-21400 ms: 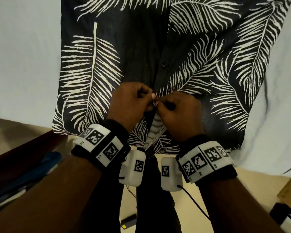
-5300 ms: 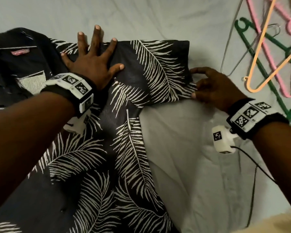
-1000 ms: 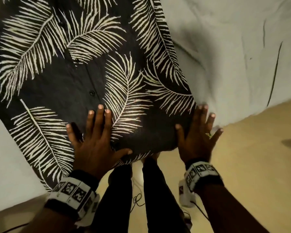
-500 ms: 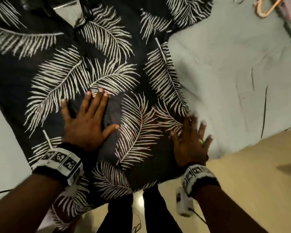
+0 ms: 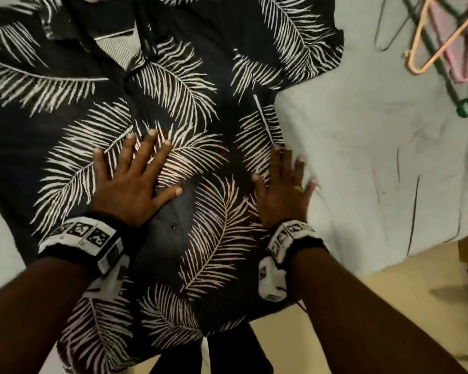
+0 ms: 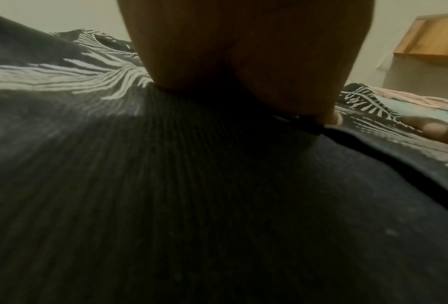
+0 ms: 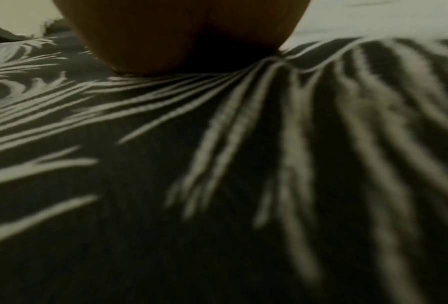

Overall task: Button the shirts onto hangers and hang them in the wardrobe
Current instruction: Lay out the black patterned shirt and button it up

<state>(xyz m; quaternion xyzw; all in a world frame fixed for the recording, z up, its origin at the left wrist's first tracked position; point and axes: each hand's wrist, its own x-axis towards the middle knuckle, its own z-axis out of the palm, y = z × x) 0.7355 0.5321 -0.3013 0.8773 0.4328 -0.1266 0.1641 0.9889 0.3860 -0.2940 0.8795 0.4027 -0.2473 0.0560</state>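
Your left hand (image 5: 131,182) lay flat on the shirt (image 5: 173,103), fingers straight and spread, thumb angled toward the button line. Your right hand (image 5: 283,193) pressed flat on the same shirt, nearer its side edge, fingers straight and a little apart, their tips blurred; a green ring (image 5: 299,188) sat on one finger.

The shirt was dark, thin woven cloth printed with pale palm fronds, with a fine ribbed weave seen up close from your left wrist (image 6: 165,185). It lay face up on the bed sheet (image 5: 376,157), buttoned down the front, one small dark button (image 5: 173,226) just below your left thumb. The collar end lay beyond your left hand, showing a pale striped inner lining (image 5: 116,47); a pink label showed at the neck, its writing too blurred to read. The hem hung over the edge of the bed toward you.

Both wrists wore white bands (image 5: 84,236) with black square code marks.

Beyond the shirt's sleeve, well apart from your right hand, lay a tangle of thin hangers (image 5: 443,44) on the sheet: orange, pink and green.
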